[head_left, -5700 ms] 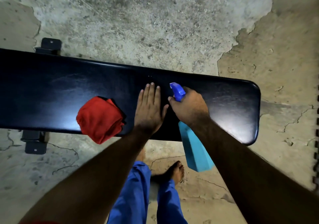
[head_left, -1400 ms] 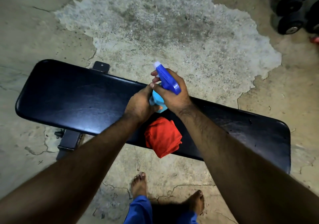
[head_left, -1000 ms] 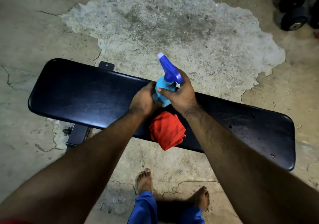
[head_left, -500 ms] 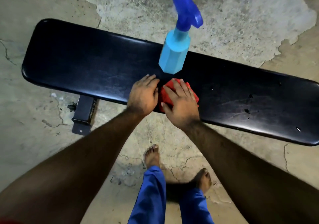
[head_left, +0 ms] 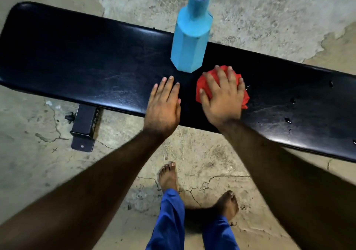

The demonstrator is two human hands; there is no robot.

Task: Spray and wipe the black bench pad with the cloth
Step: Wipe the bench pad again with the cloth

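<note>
bench pad (head_left: 77,61) | spray bottle (head_left: 189,42) on pad | cloth (head_left: 244,97) right of bottle, under right hand (head_left: 223,95)

spray bottle (head_left: 189,40) — obstacle beyond hands (head_left: 223,95)

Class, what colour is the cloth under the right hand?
Red cloth, clearest in the head view.
</note>
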